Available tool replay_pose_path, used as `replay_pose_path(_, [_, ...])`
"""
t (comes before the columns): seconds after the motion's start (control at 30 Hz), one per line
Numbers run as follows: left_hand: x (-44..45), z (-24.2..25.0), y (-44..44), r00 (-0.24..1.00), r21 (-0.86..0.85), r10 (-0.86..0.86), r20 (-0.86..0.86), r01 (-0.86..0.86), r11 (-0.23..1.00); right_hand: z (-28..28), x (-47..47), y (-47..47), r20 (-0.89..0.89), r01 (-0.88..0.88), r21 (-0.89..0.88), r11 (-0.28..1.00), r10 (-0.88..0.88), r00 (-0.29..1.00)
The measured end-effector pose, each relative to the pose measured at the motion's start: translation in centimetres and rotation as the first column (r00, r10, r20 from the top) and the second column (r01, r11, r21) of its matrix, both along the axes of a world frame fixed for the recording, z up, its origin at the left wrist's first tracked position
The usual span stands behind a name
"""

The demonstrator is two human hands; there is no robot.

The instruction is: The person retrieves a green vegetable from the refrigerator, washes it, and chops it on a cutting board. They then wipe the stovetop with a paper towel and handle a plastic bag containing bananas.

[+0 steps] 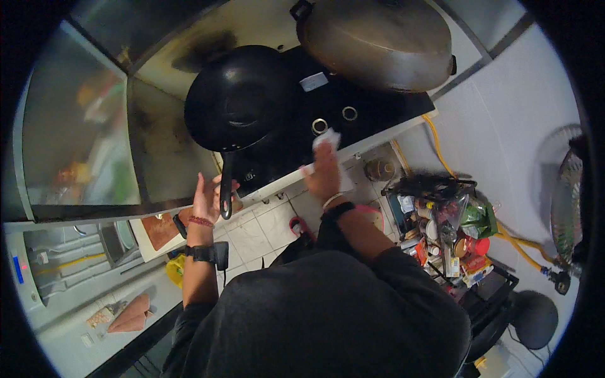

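Note:
A black frying pan (238, 101) stands on the left part of the black cooktop (302, 146), its handle pointing towards me. My left hand (208, 198) is beside and partly behind that handle, fingers spread; whether it touches the handle I cannot tell. My right hand (326, 177), blurred, holds a white cloth or tissue (327, 138) against or just above the front of the cooktop, near two round metal-rimmed knobs (319, 125). A large lidded metal pan (378, 45) sits at the back right. Between the pans lies a pale label (314, 81) on the black surface.
On the right stands a black cart with jars, bottles and packets (439, 236). A yellow hose (437, 141) runs down the wall. Left are a brown cutting board (163, 229), a sink (116, 241) and a pink cloth (132, 314). Tiled floor (255, 231) shows below the cooktop.

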State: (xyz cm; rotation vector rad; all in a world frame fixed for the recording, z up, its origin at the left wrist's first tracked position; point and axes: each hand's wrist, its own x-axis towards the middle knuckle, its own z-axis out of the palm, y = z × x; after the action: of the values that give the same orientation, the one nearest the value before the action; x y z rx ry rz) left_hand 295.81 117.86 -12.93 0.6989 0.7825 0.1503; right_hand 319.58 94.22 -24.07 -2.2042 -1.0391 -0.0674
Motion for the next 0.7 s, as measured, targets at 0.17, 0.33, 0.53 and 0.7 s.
replay_pose_path(0.17, [-1.8, -0.1, 0.3, 0.997, -0.021, 0.054, 0.054, -0.052, 0.998, 0.5, -9.3, 5.0, -0.136, -0.44, 0.073, 0.895, 0.446, 0.885])
replay_pose_path(0.33, [-2.5, 0.5, 0.1, 0.999, 0.019, 0.037, -0.039, -0.036, 0.999, -0.3, -4.4, 4.0, -0.039, -0.471, -0.011, 0.882, 0.47, 0.882])
replay_pose_path(0.53, [-3.5, 1.2, -0.9, 0.986, 0.099, 0.085, -0.142, -0.071, 0.993, -0.8, 7.6, -3.3, -0.017, -0.335, -0.111, 0.936, 0.335, 0.942])
replay_pose_path(0.7, [-5.6, 2.2, -1.6, 0.975, 0.16, 0.14, -0.174, -0.112, 0.981, -1.6, 18.9, -9.2, 0.212, 0.116, -0.288, 0.951, -0.055, 0.976])
